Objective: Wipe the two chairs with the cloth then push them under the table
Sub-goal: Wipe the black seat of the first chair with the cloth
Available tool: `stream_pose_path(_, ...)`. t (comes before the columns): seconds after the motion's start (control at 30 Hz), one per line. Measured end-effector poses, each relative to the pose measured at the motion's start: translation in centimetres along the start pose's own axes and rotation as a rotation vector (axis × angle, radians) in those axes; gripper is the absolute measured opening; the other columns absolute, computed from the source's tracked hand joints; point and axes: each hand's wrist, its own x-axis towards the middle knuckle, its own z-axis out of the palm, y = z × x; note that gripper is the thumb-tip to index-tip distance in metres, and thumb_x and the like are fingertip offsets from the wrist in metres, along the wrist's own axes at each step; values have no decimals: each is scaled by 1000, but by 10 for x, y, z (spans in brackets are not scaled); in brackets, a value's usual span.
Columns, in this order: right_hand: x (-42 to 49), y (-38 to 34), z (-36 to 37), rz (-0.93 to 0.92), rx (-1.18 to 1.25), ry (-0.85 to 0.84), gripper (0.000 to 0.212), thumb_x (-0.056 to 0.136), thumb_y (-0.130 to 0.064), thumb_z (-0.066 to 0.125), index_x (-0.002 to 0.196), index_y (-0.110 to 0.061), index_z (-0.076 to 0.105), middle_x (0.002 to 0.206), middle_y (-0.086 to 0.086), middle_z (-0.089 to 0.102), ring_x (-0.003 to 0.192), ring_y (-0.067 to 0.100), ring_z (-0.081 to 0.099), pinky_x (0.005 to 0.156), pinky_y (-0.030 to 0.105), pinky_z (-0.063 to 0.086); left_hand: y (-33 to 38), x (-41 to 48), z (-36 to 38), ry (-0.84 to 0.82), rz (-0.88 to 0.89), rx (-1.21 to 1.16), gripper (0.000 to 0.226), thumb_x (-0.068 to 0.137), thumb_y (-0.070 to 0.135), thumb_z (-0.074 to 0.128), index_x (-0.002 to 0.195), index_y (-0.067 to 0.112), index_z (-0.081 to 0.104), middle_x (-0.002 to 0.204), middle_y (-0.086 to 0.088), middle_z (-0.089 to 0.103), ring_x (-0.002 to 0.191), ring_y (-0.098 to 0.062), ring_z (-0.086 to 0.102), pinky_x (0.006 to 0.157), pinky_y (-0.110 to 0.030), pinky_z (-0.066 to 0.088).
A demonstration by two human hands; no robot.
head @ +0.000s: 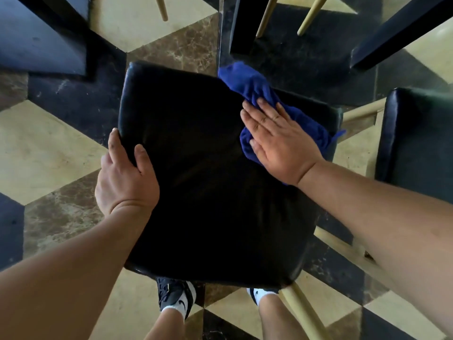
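A chair with a black padded seat (201, 173) and pale wooden legs stands right below me. My left hand (125, 175) grips the seat's left edge, thumb on top and fingers curled round the side. My right hand (277, 141) lies flat, fingers straight, pressing a crumpled blue cloth (255, 87) onto the seat's far right part. The cloth sticks out past the fingertips and over the seat's right edge. A second chair with a black seat (416, 141) stands close on the right, partly cut off by the frame.
Dark table legs (402, 28) and a dark table part (36, 38) rise at the top, with pale legs of other chairs (311, 15) between them. The floor is a cube pattern of cream, brown and black tiles. My two shoes (176, 295) show under the seat's near edge.
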Motion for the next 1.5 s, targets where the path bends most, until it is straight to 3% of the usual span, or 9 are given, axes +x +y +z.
stream_pose_path(0.2, -2, -4, 4, 4, -51, 25, 59, 112, -30, 31, 167, -10, 20, 176, 5, 14, 163, 24, 6, 132, 44, 3, 8, -1, -7, -66, -11, 4, 69, 108, 63, 25, 168, 33, 11, 161, -15, 43, 134, -46, 51, 101, -63, 43)
stream_pose_path(0.4, -2, -5, 3, 9, -62, 4, 59, 112, -31, 30, 167, -11, 20, 176, 5, 14, 163, 24, 6, 132, 45, 5, 24, -14, -13, -79, 142, 121, 69, 111, 45, 32, 170, 17, 10, 175, -24, 13, 158, -47, 18, 129, -62, 17)
stream_pose_path(0.5, -3, -3, 5, 5, -64, 8, 60, 113, -32, 29, 167, -11, 18, 176, 5, 13, 163, 24, 5, 132, 45, 4, 45, -52, 6, -152, 293, 232, 74, 105, 58, 33, 170, 29, 11, 176, -28, -5, 160, -52, -5, 127, -64, -6)
stream_pose_path(0.57, -3, -2, 7, 2, -67, 10, 60, 113, -32, 28, 168, -11, 18, 177, 4, 12, 163, 24, 5, 132, 45, 4, 54, -77, 23, -167, 313, 251, 80, 102, 66, 26, 171, 31, 5, 177, -21, -11, 162, -44, -15, 127, -63, -13)
stream_pose_path(0.83, -37, -31, 20, -10, 4, 46, 63, 108, -31, 39, 165, -6, 28, 174, 11, 22, 161, 32, 15, 130, 52, 11, 49, -83, 43, -78, 296, 235, 78, 105, 65, 28, 171, 32, 4, 179, -14, -9, 163, -34, -15, 128, -61, -14)
stream_pose_path(1.1, -158, -96, 47, -505, 38, -267, 71, 110, -41, 35, 168, -9, 11, 177, 10, 3, 163, 29, -5, 131, 52, -3, 49, -82, 44, -68, 284, 225, 76, 106, 65, 27, 170, 32, 5, 179, -11, -8, 164, -35, -13, 128, -63, -10)
stream_pose_path(1.23, -146, -74, 42, -630, 93, -331, 65, 110, -36, 33, 166, -13, 9, 176, 6, 9, 162, 25, 3, 131, 47, -3, 49, -82, 44, -55, 288, 221, 76, 106, 64, 27, 170, 31, 4, 179, -11, -8, 164, -35, -12, 129, -63, -10)
stream_pose_path(1.37, -108, -27, 30, -494, 68, -229, 58, 108, -30, 42, 162, -13, 35, 169, 6, 36, 158, 25, 27, 130, 48, 17, 48, -83, 44, -63, 290, 222, 80, 102, 59, 34, 170, 31, 5, 179, -11, -9, 163, -33, -14, 128, -60, -15)
stream_pose_path(1.5, -66, 21, 15, -254, -27, -59, 55, 111, -30, 37, 162, -8, 35, 168, 12, 37, 158, 29, 28, 130, 47, 12, 48, -83, 44, -54, 285, 211, 77, 105, 62, 32, 171, 30, 6, 179, -10, -8, 163, -32, -14, 128, -60, -15)
